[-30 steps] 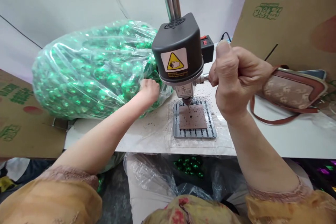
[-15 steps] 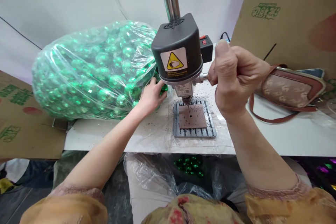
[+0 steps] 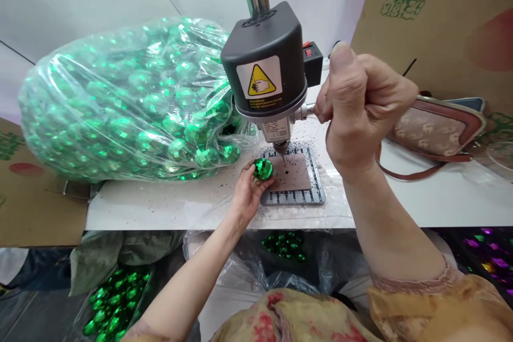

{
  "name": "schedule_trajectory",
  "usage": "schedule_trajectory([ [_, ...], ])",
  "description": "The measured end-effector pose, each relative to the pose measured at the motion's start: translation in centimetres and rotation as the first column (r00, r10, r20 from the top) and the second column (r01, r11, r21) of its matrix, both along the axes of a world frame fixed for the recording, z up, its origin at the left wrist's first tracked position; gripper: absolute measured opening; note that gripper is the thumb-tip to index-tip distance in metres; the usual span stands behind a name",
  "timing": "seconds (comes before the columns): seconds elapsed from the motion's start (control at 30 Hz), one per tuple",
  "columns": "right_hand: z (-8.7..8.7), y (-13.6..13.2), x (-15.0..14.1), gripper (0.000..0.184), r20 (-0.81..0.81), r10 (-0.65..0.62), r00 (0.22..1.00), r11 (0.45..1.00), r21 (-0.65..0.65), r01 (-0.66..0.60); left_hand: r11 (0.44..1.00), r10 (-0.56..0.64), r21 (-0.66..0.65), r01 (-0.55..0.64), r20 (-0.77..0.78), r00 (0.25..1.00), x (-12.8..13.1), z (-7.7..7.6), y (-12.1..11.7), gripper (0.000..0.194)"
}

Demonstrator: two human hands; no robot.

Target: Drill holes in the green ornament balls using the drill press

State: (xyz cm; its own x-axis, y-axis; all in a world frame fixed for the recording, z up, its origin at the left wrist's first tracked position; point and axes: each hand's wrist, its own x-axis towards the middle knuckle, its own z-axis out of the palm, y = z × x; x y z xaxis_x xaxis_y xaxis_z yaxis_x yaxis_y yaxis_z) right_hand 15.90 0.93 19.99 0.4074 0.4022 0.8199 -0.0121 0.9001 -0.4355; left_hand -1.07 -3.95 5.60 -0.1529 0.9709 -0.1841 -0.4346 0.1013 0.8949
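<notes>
Between the fingers of my left hand is a shiny green faceted ball, held at the left edge of a brown square plate. That plate has a dark hole and lies on the slotted metal base of a small black drill press. Above it, the drill chuck points down, apart from the ball. My right hand is closed around the feed lever on the press's right side; the fist hides most of the lever.
A clear plastic bag full of green balls lies on the white table at left. Dark shavings are scattered around the base. A handbag and a cardboard box stand right. More green balls sit below the table.
My left hand has come out of the bag's opening with a green ball and moved right and nearer, to the brown plate. My right hand stays on the lever.
</notes>
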Motion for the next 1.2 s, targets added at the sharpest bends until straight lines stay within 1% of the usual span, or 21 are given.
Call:
schedule_trajectory([
  [0.07, 0.0, 0.0, 0.0, 0.049, -0.001, 0.0, 1.0, 1.0, -0.003, 0.0, 1.0, -0.008, 0.004, 0.008, -0.04, 0.999, -0.1, -0.5, 0.9, 0.051],
  [0.13, 0.0, -0.1, 0.0, 0.049, -0.004, -0.002, 1.0, 1.0, -0.015, 0.002, 0.999, -0.006, 0.031, 0.011, -0.163, 0.987, -0.3, -0.9, 1.7, 0.056],
  [0.23, 0.0, -0.1, -0.1, 0.047, -0.019, 0.012, 1.0, 1.0, -0.017, -0.012, 0.993, 0.035, 0.116, 0.002, -0.316, 0.948, -0.4, -1.6, 2.7, 0.056],
  [0.33, 0.1, -0.2, -0.1, 0.046, -0.013, 0.019, 1.0, 1.0, -0.019, -0.019, 0.984, 0.021, 0.172, 0.045, -0.361, 0.932, -0.3, -2.4, 3.3, 0.057],
  [0.5, 0.1, -0.4, 0.0, 0.046, 0.006, 0.002, 1.0, 0.999, -0.052, -0.001, 0.975, -0.049, 0.172, 0.138, -0.44, 0.897, 0.0, -3.3, 3.5, 0.058],
  [0.57, 0.1, -0.4, 0.0, 0.046, 0.012, 0.001, 1.0, 0.999, -0.055, 0.0, 0.972, -0.066, 0.174, 0.161, -0.454, 0.889, 0.2, -3.4, 3.5, 0.057],
  [0.7, 0.1, -0.4, -0.1, 0.046, 0.018, -0.014, 1.0, 0.999, -0.047, 0.014, 0.972, -0.073, 0.165, 0.168, -0.465, 0.882, 0.7, -3.3, 3.4, 0.055],
  [0.8, 0.1, -0.3, -0.1, 0.046, 0.012, -0.032, 0.999, 0.999, -0.023, 0.032, 0.972, -0.07, 0.163, 0.17, -0.49, 0.869, 0.8, -3.1, 3.3, 0.053],
  [0.9, 0.1, -0.3, -0.2, 0.045, 0.013, -0.029, 0.999, 0.999, -0.031, 0.03, 0.971, -0.057, 0.168, 0.169, -0.525, 0.849, 0.8, -3.0, 3.2, 0.051],
  [0.97, 0.1, -0.2, -0.1, 0.045, 0.003, -0.01, 1.0, 1.0, -0.007, 0.01, 0.967, -0.044, 0.18, 0.179, -0.572, 0.819, 0.8, -2.9, 3.1, 0.05],
  [1.07, 0.1, 0.0, -0.1, 0.045, -0.009, 0.019, 1.0, 0.999, 0.039, -0.019, 0.958, -0.02, 0.2, 0.206, -0.669, 0.743, 0.9, -2.9, 2.9, 0.049],
  [1.13, 0.2, 0.0, -0.1, 0.045, -0.009, 0.016, 1.0, 0.999, 0.032, -0.016, 0.955, 0.006, 0.214, 0.205, -0.705, 0.709, 1.2, -2.9, 2.9, 0.049],
  [1.2, 0.2, -0.1, -0.2, 0.046, -0.009, 0.003, 1.0, 1.0, 0.001, -0.003, 0.956, 0.033, 0.226, 0.189, -0.72, 0.693, 1.5, -2.8, 2.8, 0.049],
])
